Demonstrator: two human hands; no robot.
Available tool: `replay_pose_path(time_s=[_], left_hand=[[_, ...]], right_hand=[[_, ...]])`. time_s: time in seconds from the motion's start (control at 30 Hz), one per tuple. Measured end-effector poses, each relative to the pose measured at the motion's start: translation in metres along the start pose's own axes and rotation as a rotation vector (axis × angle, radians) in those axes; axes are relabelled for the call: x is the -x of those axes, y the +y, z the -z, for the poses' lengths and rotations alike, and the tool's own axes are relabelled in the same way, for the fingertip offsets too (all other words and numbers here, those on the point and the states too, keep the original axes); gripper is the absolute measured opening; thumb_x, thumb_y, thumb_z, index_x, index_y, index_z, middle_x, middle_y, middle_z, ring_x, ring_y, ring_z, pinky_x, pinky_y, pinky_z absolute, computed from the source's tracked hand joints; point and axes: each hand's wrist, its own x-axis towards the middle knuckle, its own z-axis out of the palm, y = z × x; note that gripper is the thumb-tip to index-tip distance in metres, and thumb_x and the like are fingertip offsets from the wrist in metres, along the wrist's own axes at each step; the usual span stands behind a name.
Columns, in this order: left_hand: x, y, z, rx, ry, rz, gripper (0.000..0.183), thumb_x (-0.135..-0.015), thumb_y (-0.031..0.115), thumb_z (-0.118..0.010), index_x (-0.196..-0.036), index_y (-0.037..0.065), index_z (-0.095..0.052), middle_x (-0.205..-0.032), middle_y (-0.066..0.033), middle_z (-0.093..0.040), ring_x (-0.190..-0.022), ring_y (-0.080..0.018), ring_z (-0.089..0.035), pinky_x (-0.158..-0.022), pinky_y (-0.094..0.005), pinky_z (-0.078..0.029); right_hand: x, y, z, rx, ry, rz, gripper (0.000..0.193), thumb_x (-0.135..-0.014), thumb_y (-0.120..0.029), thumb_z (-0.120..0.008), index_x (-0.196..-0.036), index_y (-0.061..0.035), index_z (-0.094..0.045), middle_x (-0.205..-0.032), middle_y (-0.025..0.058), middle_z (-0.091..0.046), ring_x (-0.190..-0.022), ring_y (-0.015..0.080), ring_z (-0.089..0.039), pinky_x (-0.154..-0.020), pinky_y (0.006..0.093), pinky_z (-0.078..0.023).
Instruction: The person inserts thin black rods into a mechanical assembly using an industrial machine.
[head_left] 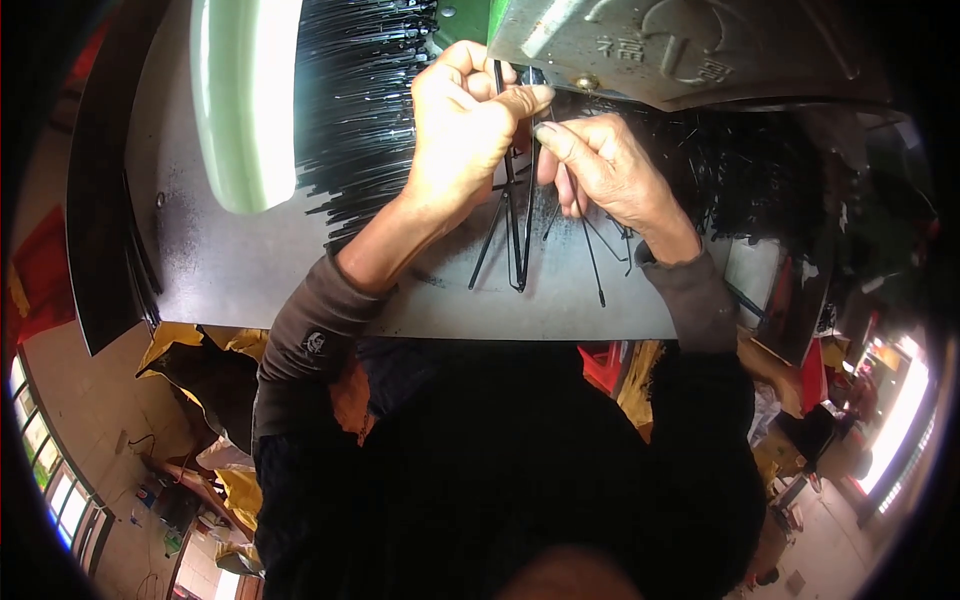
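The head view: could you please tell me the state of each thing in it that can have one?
Thin black jointed metal rods: partly splayed
Bare left hand: pinching those rods
Bare right hand: curled, grip unclear
Long rounded white lamp: lit
Dense pile of thin black rods: roughly aligned
Flat grey metal tabletop: smudged dark

The single view looks down from the person's head, through a wide fisheye lens, over the dark torso [500,460] that fills the bottom. It faces the surface [450,312] from close above, with the left hand [465,125] and right hand [610,170] in the upper middle. Straight edges curve toward the round black rim, where the floor [110,400] and a barred window [62,490] appear at left.
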Motion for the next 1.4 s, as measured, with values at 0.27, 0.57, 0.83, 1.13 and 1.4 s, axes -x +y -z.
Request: replay_pose_path(time_s=[0.27,0.57,0.83,1.13,1.4], left_hand=[[0.002,0.003,-0.004,0.013,0.036,0.047,0.027,-0.071,-0.009,-0.067,-0.07,0.005,-0.044,-0.06,-0.0002,-0.051,-0.047,-0.0074,-0.049,-0.04,-0.0221,-0.041],[-0.02,0.013,0.017,-0.052,-0.176,0.285,0.028,-0.073,-0.007,-0.067,-0.063,0.007,-0.044,-0.057,-0.0113,-0.057,-0.041,-0.0148,-0.054,-0.033,-0.0235,-0.039],[-0.022,0.02,0.024,-0.27,-0.348,0.153,0.005,-0.08,0.003,-0.065,-0.081,0.0,-0.061,-0.072,-0.0066,-0.064,-0.061,-0.0133,-0.061,-0.052,-0.0212,-0.044],[0.038,0.116,0.17,-1.811,0.061,-0.313,0.043,-0.075,0.013,-0.072,-0.114,0.004,-0.056,-0.089,-0.0106,-0.065,-0.079,-0.0228,-0.062,-0.076,-0.0315,-0.049],[0.099,0.025,0.08,-1.478,-0.214,-0.404,0.022,-0.065,0.005,-0.073,-0.085,0.007,-0.064,-0.082,-0.0068,-0.053,-0.079,-0.0253,-0.05,-0.067,-0.0375,-0.039]], right_hand=[[0.002,0.003,-0.003,0.002,0.033,0.001,0.047,-0.094,-0.032,-0.048,-0.066,0.0031,-0.06,-0.047,0.0057,-0.054,-0.038,0.0102,-0.052,-0.038,0.0207,-0.041],[0.03,0.001,0.012,0.098,0.196,0.02,0.026,-0.089,-0.02,-0.058,-0.085,0.0046,-0.065,-0.065,0.0074,-0.062,-0.055,0.0084,-0.057,-0.049,0.0211,-0.046],[0.067,0.026,-0.012,0.604,0.161,0.516,0.018,-0.074,0.0,-0.067,-0.091,-0.0013,-0.065,-0.077,0.0094,-0.061,-0.062,0.0209,-0.061,-0.054,0.0308,-0.05],[0.03,0.034,0.005,1.177,0.082,0.798,0.009,-0.07,0.001,-0.059,-0.076,-0.0023,-0.052,-0.08,0.0074,-0.05,-0.071,0.0167,-0.057,-0.056,0.0267,-0.051],[0.011,0.035,-0.006,0.829,0.301,0.783,0.01,-0.075,0.002,-0.062,-0.082,-0.002,-0.056,-0.075,0.006,-0.055,-0.056,0.0145,-0.058,-0.047,0.0259,-0.047]])
